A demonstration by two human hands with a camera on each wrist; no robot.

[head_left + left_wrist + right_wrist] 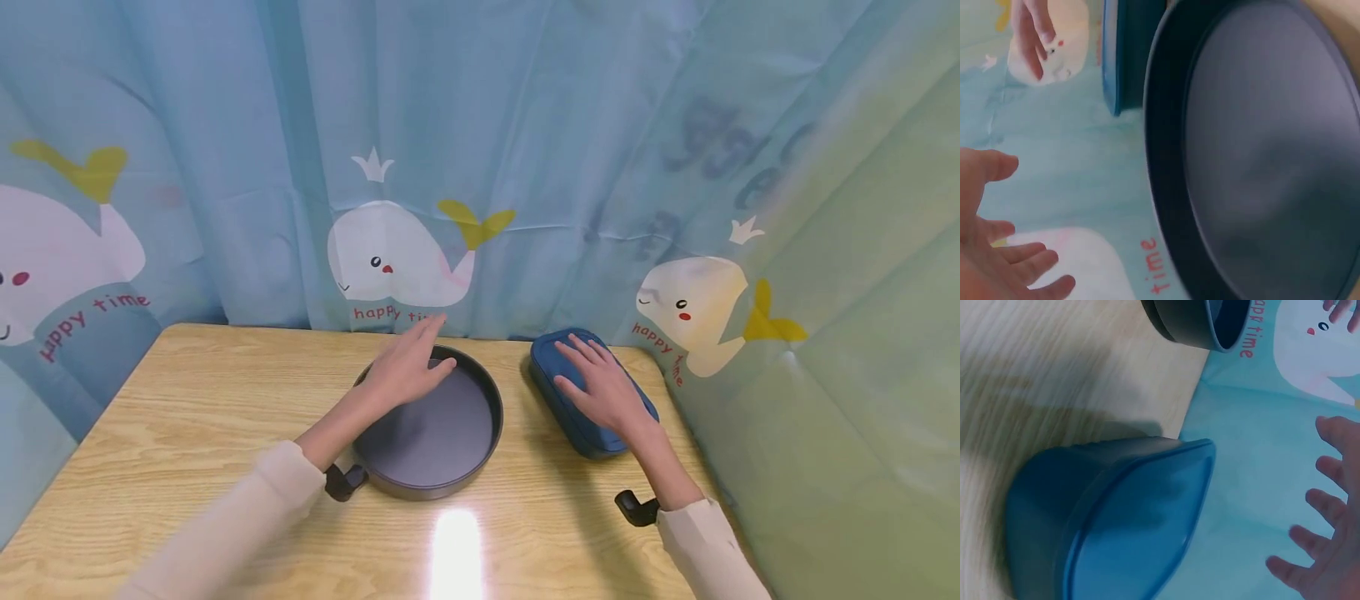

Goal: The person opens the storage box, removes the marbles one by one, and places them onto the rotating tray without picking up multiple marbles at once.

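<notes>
A round dark grey baking pan (442, 433) lies on the wooden table. My left hand (407, 367) hovers over its far left side, and in the left wrist view its spread fingers (1035, 269) hold nothing. To the right of the pan is a blue lidded case (581, 421) with rounded corners. Above its lid is my right hand (603, 387), fingers extended. The right wrist view shows space between those fingers (1325, 506) and the lid (1141, 531) of the case.
A light wooden table (225, 392) carries both things. Behind it hangs a blue curtain (525, 167) with printed whales, and it continues along the right side (847, 433). Each wrist wears a small black mount (636, 508).
</notes>
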